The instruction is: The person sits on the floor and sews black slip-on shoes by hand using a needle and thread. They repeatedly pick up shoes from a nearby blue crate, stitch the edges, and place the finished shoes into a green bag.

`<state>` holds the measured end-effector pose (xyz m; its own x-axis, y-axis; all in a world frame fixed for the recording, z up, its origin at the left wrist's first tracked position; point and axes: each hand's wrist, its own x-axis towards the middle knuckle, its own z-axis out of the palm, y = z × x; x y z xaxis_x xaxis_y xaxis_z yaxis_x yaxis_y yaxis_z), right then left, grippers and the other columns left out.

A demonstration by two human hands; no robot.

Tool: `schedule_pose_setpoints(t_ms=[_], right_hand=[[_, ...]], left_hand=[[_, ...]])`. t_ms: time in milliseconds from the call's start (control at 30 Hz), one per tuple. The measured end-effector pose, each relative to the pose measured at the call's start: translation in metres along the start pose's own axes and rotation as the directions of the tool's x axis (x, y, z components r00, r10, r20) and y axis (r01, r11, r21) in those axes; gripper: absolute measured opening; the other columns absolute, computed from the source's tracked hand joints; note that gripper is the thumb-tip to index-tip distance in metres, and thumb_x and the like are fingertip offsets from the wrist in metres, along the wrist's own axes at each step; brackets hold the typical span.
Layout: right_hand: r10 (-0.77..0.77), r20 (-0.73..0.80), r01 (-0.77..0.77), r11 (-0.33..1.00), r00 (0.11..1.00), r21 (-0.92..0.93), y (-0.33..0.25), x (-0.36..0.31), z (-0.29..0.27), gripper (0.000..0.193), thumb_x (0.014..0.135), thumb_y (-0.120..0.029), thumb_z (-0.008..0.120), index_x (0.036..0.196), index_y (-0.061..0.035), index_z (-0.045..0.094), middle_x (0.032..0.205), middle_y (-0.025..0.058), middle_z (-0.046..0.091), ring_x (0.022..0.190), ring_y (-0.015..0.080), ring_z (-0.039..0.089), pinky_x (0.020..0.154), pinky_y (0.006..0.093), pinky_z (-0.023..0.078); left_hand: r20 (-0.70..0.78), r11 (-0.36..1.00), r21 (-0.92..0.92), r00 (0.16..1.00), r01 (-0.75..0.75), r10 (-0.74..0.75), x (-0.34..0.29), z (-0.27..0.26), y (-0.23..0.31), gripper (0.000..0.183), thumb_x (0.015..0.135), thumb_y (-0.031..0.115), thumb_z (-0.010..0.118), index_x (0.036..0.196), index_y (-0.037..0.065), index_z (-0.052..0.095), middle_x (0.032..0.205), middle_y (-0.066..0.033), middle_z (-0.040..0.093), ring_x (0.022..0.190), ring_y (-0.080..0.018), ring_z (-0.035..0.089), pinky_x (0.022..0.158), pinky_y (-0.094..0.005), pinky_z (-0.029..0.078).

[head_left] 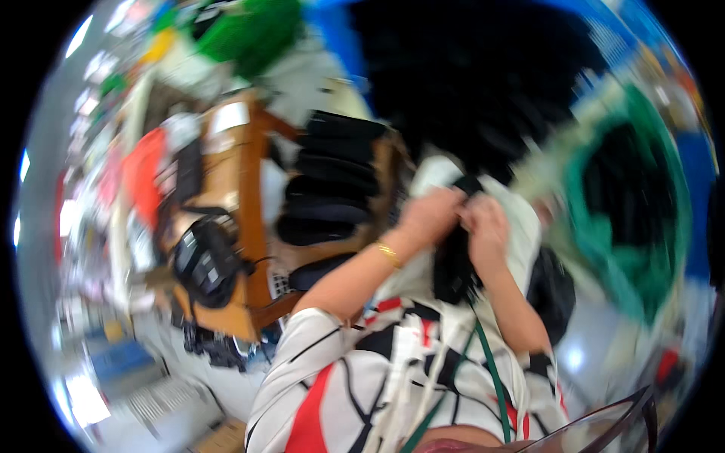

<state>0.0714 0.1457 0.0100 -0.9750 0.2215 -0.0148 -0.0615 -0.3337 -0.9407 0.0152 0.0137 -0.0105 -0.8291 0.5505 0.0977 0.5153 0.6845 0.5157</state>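
In front of my body, above my light-coloured trousers, a black cloth piece [451, 264] hangs down between my two hands. Its exact kind is blurred. My left hand [432, 214], below a gold bracelet, is closed on the upper end of the cloth. Close beside it, with the knuckles nearly touching, my right hand [485, 226] pinches the same end. To the left, folded black cloth pieces [332, 177] lie in a row in a cardboard box [389, 155].
A large dark heap [461, 68] fills a blue-edged container ahead. On the right stands a green sack [676, 249] with black pieces inside. A wooden table [253, 211] at the left carries a black bag [208, 260]. A dark plastic bag [551, 294] sits by my right arm.
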Motion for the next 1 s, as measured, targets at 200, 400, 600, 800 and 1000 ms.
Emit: schedule_pose_setpoints(t_ms=[200,400,600,800,1000], right_hand=[[-0.127,-0.096,0.140,0.979,0.987,0.148,-0.022,-0.006,-0.016,0.022,0.102,-0.013,0.044,0.083,-0.0041,0.047,0.073,0.0023,0.044,0.066,0.0125,0.042,0.076,0.0315,0.045],[-0.004,-0.082,0.011,0.997,0.997,0.083,-0.008,-0.052,-0.027,0.027,0.104,-0.015,0.042,0.078,-0.0072,0.044,0.071,0.0010,0.042,0.064,0.0114,0.042,0.073,0.0294,0.044],[0.056,-0.197,-0.056,0.998,0.979,0.005,0.009,-0.076,-0.063,0.020,0.102,-0.013,0.045,0.083,-0.0074,0.046,0.071,0.0008,0.043,0.063,0.0121,0.044,0.070,0.0278,0.044],[0.069,-0.159,-0.061,0.997,0.985,0.050,0.015,-0.086,-0.065,0.021,0.103,-0.014,0.044,0.082,-0.0076,0.044,0.072,0.0010,0.043,0.063,0.0119,0.042,0.068,0.0281,0.042],[0.044,-0.144,-0.045,0.999,0.989,0.000,0.005,-0.079,-0.066,0.024,0.104,-0.015,0.042,0.081,-0.0064,0.046,0.071,0.0011,0.043,0.064,0.0118,0.043,0.068,0.0273,0.042]], left_hand=[[0.087,0.812,0.107,0.819,-0.573,0.567,0.039,-0.024,-0.003,0.013,0.085,0.017,0.057,0.095,0.010,0.059,0.085,-0.0084,0.062,0.087,-0.0275,0.065,0.070,-0.0377,0.054],[0.375,0.790,-0.073,0.718,-0.608,0.587,0.013,0.002,0.004,0.017,0.089,0.018,0.054,0.099,0.006,0.061,0.089,-0.0122,0.065,0.089,-0.0307,0.066,0.071,-0.0423,0.055],[0.295,0.840,-0.117,0.789,-0.530,0.539,-0.014,0.054,0.013,0.022,0.091,0.019,0.052,0.106,0.004,0.058,0.087,-0.0144,0.064,0.082,-0.0324,0.066,0.069,-0.0426,0.054],[0.267,0.871,-0.106,0.830,-0.480,0.490,-0.028,0.069,0.016,0.018,0.091,0.018,0.052,0.101,0.004,0.056,0.088,-0.0135,0.063,0.082,-0.0323,0.065,0.068,-0.0424,0.054],[0.249,0.834,-0.103,0.798,-0.542,0.549,-0.018,0.055,0.015,0.017,0.089,0.018,0.054,0.100,0.005,0.057,0.088,-0.0123,0.062,0.085,-0.0315,0.064,0.068,-0.0424,0.053]])
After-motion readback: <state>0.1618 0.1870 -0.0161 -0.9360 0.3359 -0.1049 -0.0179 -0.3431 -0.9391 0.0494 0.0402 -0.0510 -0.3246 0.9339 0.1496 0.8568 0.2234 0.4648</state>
